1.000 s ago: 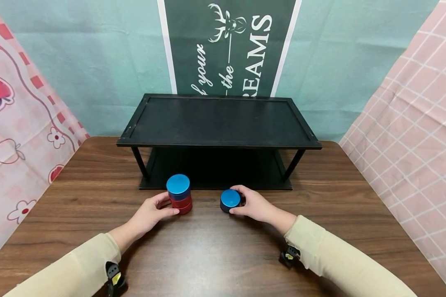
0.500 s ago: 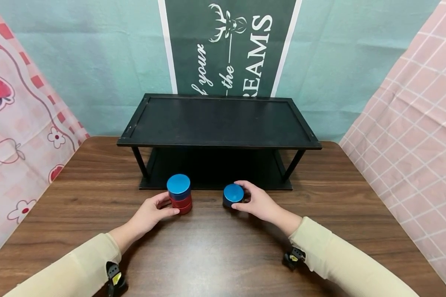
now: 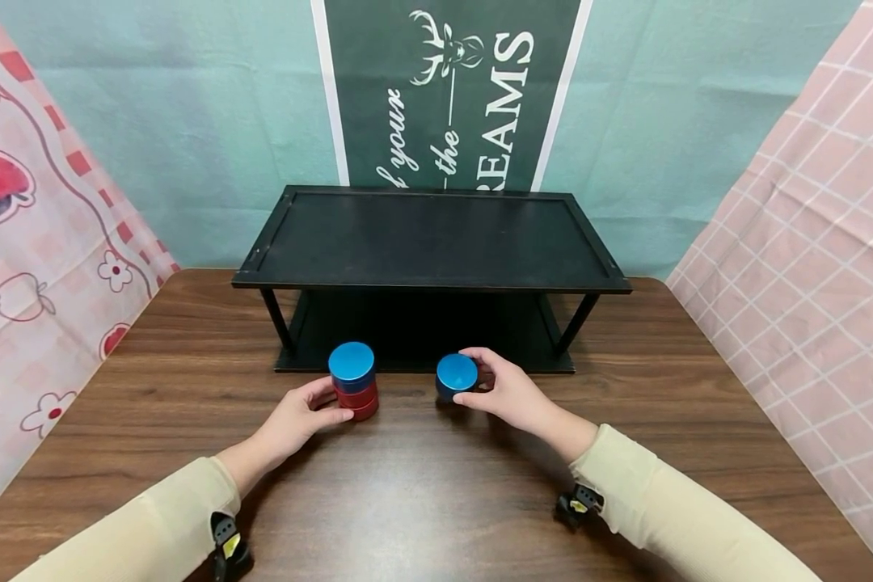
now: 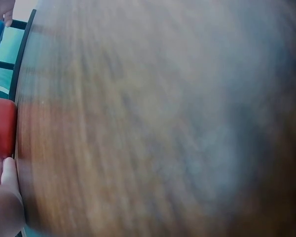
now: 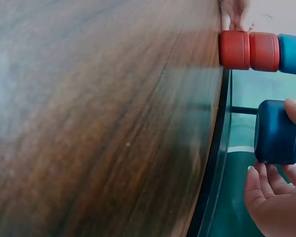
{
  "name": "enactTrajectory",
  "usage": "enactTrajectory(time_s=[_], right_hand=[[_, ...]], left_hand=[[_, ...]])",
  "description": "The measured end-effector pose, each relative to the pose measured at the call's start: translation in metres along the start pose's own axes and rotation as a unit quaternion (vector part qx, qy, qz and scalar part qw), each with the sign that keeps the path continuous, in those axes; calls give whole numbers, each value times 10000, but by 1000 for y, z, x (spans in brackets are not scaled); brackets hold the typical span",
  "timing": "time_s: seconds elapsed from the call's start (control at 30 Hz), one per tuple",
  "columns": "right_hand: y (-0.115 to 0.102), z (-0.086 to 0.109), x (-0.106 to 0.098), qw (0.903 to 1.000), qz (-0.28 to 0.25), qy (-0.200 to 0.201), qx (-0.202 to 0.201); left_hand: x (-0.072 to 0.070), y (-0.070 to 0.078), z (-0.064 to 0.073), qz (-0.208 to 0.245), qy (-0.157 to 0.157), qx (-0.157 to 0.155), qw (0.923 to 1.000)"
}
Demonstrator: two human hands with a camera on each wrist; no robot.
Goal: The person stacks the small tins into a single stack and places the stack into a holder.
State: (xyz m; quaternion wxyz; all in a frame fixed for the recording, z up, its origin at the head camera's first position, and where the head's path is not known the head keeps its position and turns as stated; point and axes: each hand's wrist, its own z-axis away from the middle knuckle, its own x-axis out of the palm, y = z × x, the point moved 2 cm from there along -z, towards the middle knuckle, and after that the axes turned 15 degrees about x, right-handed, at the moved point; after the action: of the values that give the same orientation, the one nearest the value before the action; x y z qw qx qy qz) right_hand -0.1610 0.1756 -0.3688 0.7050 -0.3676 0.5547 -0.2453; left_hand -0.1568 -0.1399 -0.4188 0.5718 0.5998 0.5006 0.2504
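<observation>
From the head view, the left hand (image 3: 291, 420) is partly curled, thumb in front and fingers behind, holding the left side of two stacked red tins (image 3: 359, 400); a blue tin (image 3: 352, 361) sits upright on top of them. The right hand (image 3: 512, 394) grips a second blue tin (image 3: 456, 373) between thumb and fingers from its right side, the lid facing up. A gap separates this tin from the stack, and wood stretches from both toward the person. The tins are in front of the front edge of a black shelf (image 3: 436, 242), the stack toward its left corner, the held tin nearer its middle. The shelf's top board overhangs its lower board, with slanted legs at either end. Cloths hang beyond the left, right and back edges of the desk (image 3: 407, 485).

In the left wrist view, the blurred desk fills most of the space; at the left margin the left hand's fingers meet a red tin.

In the right wrist view, the right hand's fingers and thumb touch opposite sides of the second blue tin, which is held apart from the desk surface. The stack's bottom meets the desk.
</observation>
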Motion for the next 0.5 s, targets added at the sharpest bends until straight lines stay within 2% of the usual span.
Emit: enactTrajectory(time_s=[0.27, 0.5], right_hand=[[-8, 1, -4, 9998, -178, 111, -26], [-14, 2, -8, 9996, -119, 250, -73]], left_hand=[[-1, 0, 0, -1, -42, -30, 10000], [0, 1, 0, 34, -41, -20, 10000]])
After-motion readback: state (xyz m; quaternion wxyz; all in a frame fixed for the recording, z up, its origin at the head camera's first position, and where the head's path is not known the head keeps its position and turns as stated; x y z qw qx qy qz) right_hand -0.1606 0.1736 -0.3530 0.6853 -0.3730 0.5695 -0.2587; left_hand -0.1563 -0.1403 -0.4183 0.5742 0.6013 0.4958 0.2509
